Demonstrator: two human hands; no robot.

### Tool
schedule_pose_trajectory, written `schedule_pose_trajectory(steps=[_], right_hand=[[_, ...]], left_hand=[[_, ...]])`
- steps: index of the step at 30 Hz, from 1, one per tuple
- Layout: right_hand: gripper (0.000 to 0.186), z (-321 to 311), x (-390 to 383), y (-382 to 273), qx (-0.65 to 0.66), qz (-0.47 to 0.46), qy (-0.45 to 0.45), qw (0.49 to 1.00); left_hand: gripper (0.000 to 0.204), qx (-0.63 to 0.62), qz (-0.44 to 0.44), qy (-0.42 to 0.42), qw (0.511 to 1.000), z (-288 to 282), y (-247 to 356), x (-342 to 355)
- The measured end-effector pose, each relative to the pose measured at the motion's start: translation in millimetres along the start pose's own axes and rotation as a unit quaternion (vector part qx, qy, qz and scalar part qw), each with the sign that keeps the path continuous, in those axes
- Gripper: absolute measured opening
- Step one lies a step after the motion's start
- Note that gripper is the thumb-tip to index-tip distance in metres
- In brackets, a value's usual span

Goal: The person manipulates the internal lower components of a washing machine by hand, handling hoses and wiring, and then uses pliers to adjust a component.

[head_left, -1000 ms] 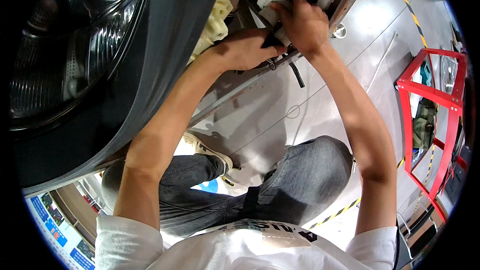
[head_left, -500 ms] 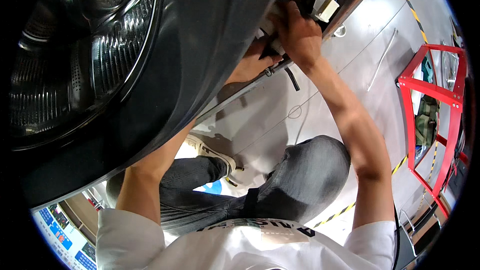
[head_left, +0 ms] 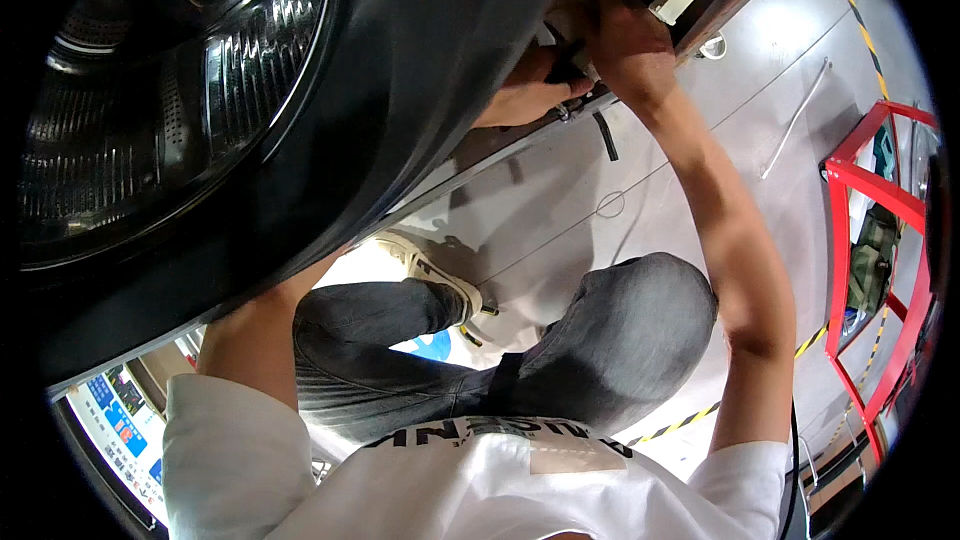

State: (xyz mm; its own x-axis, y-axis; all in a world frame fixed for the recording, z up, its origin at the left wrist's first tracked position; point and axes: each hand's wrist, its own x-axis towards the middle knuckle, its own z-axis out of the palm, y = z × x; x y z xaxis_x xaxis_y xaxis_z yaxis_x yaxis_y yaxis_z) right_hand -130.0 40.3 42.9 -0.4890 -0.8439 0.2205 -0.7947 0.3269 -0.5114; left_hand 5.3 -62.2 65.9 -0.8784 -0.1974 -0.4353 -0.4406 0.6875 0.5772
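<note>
A dark washing machine (head_left: 400,50) with a metal drum (head_left: 230,90) behind its round opening fills the upper left. Past its lower edge, both my hands reach into the open, shadowed side. My left hand (head_left: 535,90) comes from under the front panel, its fingers bent around something dark I cannot make out. Just right of it, my right hand (head_left: 637,48) curls into the opening from the floor side. Its fingertips are lost in shadow, and what they grip is hidden. Beside the right knuckles sits a cream-coloured plastic block (head_left: 674,0). A short black tube (head_left: 606,136) sticks out below the hands.
A red metal frame cart (head_left: 880,190) with a dark green item inside stands at the right. On the tiled floor lie a thin white rod (head_left: 797,118) and a loop of thin wire (head_left: 610,204). Black-and-yellow tape (head_left: 850,10) marks the floor. My bent knee (head_left: 660,305) is below the machine.
The whole view has shifted a little, so the machine's opening and my hands appear higher and further right. My right hand looks deeper in shadow. Both hands stay at the same part of the machine.
</note>
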Motion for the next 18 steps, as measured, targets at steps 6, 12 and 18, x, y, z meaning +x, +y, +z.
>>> schedule_pose_trajectory(steps=[6, 12, 18], right_hand=[[0.021, -57, -39, -19, 0.073, -0.064, 0.003, 0.995], [0.063, -96, -68, -3, -0.002, 0.129, 0.238, 0.963], [0.053, -84, -32, 20, 0.115, 0.047, 0.120, 0.985]], left_hand=[[0.051, -0.057, -0.002, -0.028, 0.998, -10, 19, -10], [0.054, -0.089, -0.025, -0.043, 0.995, -5, 4, -7], [0.056, -0.105, -0.007, -0.058, 0.993, -12, 16, -11]])
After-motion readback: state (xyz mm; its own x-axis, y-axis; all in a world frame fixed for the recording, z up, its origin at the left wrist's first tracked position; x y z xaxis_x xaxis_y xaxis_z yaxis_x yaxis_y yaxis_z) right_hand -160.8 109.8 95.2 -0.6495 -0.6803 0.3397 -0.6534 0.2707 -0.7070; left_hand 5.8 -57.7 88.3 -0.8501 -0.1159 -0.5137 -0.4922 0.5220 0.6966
